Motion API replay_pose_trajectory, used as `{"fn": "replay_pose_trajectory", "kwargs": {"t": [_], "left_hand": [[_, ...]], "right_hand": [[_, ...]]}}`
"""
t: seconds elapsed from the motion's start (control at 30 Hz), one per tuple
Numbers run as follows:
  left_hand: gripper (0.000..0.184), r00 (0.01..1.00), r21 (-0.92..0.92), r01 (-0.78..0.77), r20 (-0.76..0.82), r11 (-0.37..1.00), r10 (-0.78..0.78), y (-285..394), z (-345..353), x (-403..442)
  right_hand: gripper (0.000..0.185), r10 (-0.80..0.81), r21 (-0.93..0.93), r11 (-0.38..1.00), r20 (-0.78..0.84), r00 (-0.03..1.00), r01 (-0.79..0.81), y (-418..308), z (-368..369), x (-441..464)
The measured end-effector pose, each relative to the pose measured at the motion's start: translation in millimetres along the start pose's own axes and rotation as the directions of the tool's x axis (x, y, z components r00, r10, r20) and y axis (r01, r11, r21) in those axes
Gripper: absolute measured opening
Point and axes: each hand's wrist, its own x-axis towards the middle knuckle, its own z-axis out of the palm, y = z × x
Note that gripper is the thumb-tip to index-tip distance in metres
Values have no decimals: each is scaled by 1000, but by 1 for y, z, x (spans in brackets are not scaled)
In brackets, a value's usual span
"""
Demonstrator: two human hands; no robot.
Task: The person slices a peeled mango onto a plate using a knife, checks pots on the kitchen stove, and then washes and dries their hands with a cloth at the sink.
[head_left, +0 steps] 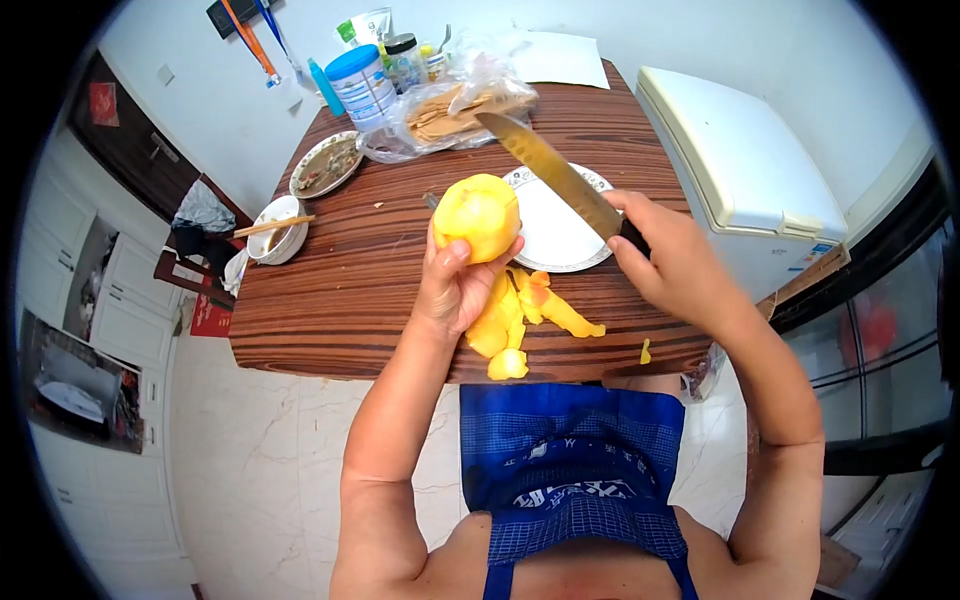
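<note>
A peeled yellow fruit (477, 217) rests in my left hand (459, 285), which grips it from below above the table. My right hand (672, 255) is closed round the dark handle of a large knife (555, 175). The blade points up and to the left, over a white plate (565, 235) with a patterned rim, and its tip is apart from the fruit. Yellow peelings (498, 318) lie in a heap on the wooden table (340, 300) just below the fruit, and a small scrap (645, 352) lies further right.
At the left are an oval dish of food (328, 166) and a white bowl (277, 240) with chopsticks across it. Plastic bags (450, 112), a blue-lidded tub (362, 88) and jars stand at the back. A white chest freezer (750, 150) borders the table's right side.
</note>
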Motion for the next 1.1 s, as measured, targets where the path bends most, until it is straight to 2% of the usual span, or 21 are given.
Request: {"fn": "replay_pose_trajectory", "kwargs": {"t": [0.07,0.13,0.2,0.33,0.4,0.53,0.6,0.63,0.7,0.73,0.8,0.93,1.0,1.1], "left_hand": [[76,1000,27,-2,-23,1000,3,-2,0,0],[80,999,55,-7,-46,998,9,-3,-2,0],[73,999,-56,24,-23,998,-25,-2,-5,0],[74,1000,-53,14,-19,998,-15,0,-7,-1],[75,1000,-61,2,-27,998,-3,1,-9,-1],[76,1000,-60,12,-17,998,-13,4,-9,-1],[76,1000,-24,7,-15,1000,-8,5,-7,-1],[76,1000,-23,8,-15,1000,-9,6,-5,-1],[78,999,-34,34,34,999,-33,7,-1,-3],[78,999,-32,36,33,999,-35,8,-1,-3],[79,993,-45,79,92,996,-75,8,0,-3],[81,990,-44,107,98,993,-102,6,0,-2],[82,986,-75,135,111,988,-126,7,0,-1],[83,983,-112,139,136,984,-123,7,-1,2]], "right_hand": [[34,-219,-147,968,-117,969,201,6,8,-5],[32,-215,-165,967,-113,970,195,4,11,-7],[28,-244,-182,957,-94,965,224,4,13,-8],[25,-245,-221,951,-114,963,216,8,13,-8],[25,-203,-234,954,-54,978,186,9,12,-11],[22,-193,-225,958,-49,980,178,17,10,-14],[33,-58,-89,994,12,998,59,17,5,-15],[33,-58,-87,994,11,998,58,16,3,-16],[51,-93,1,996,-3,996,93,13,-4,-18],[51,-92,4,996,-4,996,92,14,-8,-18],[63,-105,80,992,104,989,97,19,-16,-20],[60,-132,80,989,100,986,125,23,-21,-21],[60,-78,82,995,174,982,65,22,-25,-17],[61,-65,72,996,195,979,52,25,-25,-7]]}}
